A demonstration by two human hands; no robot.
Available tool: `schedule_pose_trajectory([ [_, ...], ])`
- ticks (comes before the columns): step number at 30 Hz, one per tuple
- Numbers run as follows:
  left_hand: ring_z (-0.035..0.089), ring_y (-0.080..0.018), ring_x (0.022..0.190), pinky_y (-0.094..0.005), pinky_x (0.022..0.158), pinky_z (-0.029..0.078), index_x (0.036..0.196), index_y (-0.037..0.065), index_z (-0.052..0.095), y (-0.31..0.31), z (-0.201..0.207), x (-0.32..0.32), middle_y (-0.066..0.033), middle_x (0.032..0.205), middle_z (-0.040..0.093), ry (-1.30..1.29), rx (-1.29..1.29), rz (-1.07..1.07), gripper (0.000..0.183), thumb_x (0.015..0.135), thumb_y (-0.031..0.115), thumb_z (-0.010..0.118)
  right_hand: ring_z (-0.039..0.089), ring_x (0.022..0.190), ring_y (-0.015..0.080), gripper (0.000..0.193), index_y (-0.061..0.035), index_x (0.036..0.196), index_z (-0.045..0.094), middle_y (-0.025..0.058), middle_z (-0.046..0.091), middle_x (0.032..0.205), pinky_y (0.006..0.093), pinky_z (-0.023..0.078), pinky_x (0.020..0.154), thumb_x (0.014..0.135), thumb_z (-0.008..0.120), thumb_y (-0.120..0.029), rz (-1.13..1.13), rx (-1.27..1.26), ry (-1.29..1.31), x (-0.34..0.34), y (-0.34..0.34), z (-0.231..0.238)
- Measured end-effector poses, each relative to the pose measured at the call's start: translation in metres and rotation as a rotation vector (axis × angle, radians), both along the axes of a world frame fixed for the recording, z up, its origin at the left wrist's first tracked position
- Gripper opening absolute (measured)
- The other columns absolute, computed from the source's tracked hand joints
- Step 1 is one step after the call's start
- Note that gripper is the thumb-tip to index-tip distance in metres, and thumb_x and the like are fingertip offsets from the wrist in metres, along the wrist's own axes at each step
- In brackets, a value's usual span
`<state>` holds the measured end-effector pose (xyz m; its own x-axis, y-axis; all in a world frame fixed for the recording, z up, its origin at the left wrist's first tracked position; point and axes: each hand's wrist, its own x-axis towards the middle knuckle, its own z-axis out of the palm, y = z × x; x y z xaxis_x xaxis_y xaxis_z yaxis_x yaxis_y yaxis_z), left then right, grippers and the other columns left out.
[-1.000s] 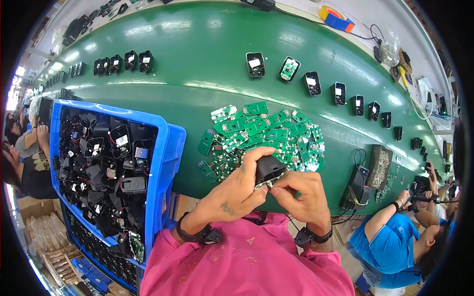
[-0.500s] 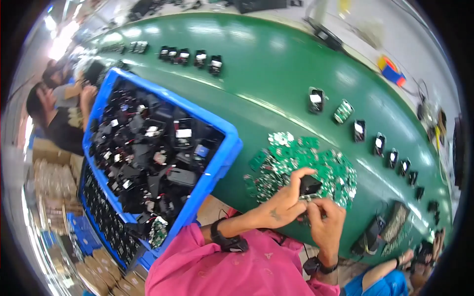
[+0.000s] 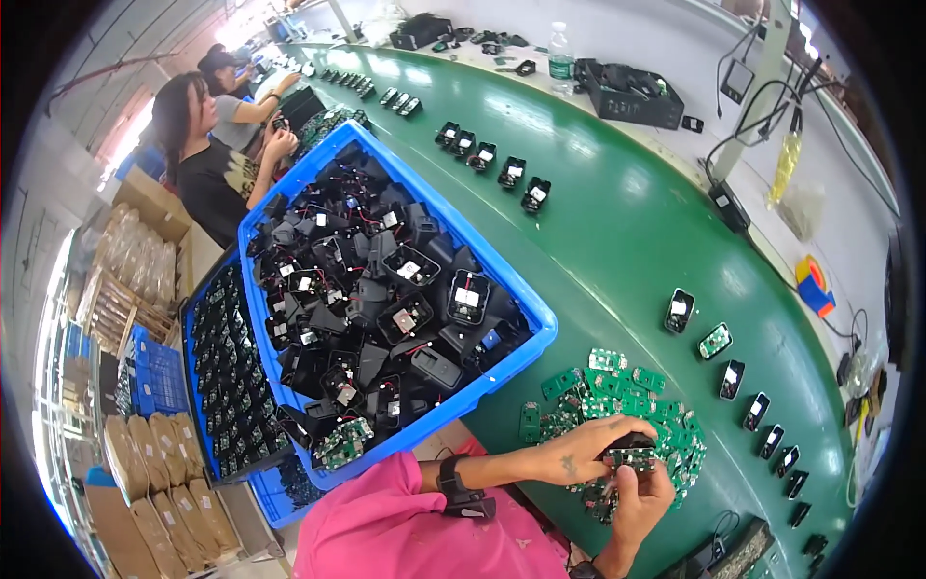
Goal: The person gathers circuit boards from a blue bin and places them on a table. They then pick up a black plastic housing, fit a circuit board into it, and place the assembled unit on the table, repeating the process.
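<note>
My left hand (image 3: 577, 454) is closed around a small black plastic housing (image 3: 629, 441). A green circuit board (image 3: 633, 458) lies against the housing's near side, and the fingertips of my right hand (image 3: 640, 497) pinch its lower edge. Whether the board sits inside the housing cannot be made out. Both hands are above a loose heap of green circuit boards (image 3: 666, 405) on the green table (image 3: 598, 261). To the left, a blue crate (image 3: 511, 372) is full of black housings (image 3: 434, 367), some with wires and white labels, and a few boards lie at its near corner.
Black housings (image 3: 731, 379) stand in a curved row on the right, one (image 3: 715, 341) with a green board showing. More housings (image 3: 511, 172) line the far side. A tape roll (image 3: 815, 285) and a black bin (image 3: 632, 96) sit along the back. Co-workers (image 3: 207, 145) are at the far left.
My view has swung up and left, showing more of the crate and co-workers. A green board now shows against the black housing, between my two hands.
</note>
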<state>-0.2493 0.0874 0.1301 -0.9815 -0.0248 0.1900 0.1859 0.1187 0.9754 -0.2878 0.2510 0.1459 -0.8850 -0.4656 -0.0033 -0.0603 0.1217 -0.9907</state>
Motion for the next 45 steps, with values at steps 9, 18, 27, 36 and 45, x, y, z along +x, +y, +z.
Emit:
schedule_pose_trajectory([
  [9,0.064,-0.0273,0.099,-0.0355,0.077,0.052,0.13,0.01,0.052,0.003,0.011,0.005,-0.0134,0.115,0.062,-0.053,0.12,0.011,0.05,0.082,0.002,0.061,0.044,0.047,0.0059,0.032,-0.0041,0.066,0.05,-0.0018,0.049,0.055,0.0215,0.031,0.043,0.096,0.059,-0.014,0.056,0.129,0.03,-0.016,0.024,-0.003],
  [18,0.063,-0.0264,0.111,-0.0354,0.093,0.05,0.136,0.007,0.053,0.024,-0.001,-0.001,-0.017,0.127,0.061,0.051,-0.034,0.232,0.061,0.079,-0.015,0.047,0.054,0.047,0.0162,0.025,0.0033,0.07,0.058,0.01,0.059,0.057,0.0336,0.039,0.045,0.092,0.058,-0.01,-0.117,0.279,0.021,0.002,0.001,0.024],
  [27,0.056,-0.0088,0.078,-0.024,0.069,0.048,0.145,0.005,0.041,0.022,0.002,0.005,-0.0096,0.115,0.061,-0.062,0.134,0.196,0.061,0.086,-0.01,0.048,0.052,0.05,0.0297,0.022,-0.001,0.071,0.057,0.0135,0.053,0.062,0.0389,0.038,0.047,0.091,0.064,-0.009,-0.142,0.302,0.361,-0.006,-0.007,0.019],
  [36,0.059,-0.008,0.083,-0.0256,0.068,0.05,0.145,0.004,0.035,0.007,0.005,0.009,-0.0076,0.105,0.062,-0.234,0.341,-0.061,0.06,0.087,-0.006,0.05,0.054,0.051,0.0286,0.022,-0.0016,0.073,0.059,0.0117,0.055,0.062,0.0383,0.039,0.047,0.091,0.066,-0.012,-0.125,0.331,0.373,-0.006,-0.001,0.013],
  [45,0.059,-0.0126,0.107,-0.0256,0.077,0.054,0.148,0.007,0.029,-0.006,-0.002,0.001,-0.0144,0.131,0.049,-0.41,0.83,-0.186,0.067,0.086,-0.008,0.051,0.052,0.05,0.0207,0.022,0.0002,0.078,0.06,0.0109,0.056,0.062,0.0333,0.039,0.048,0.094,0.063,-0.014,-0.077,0.172,-0.045,-0.005,0.01,0.013],
])
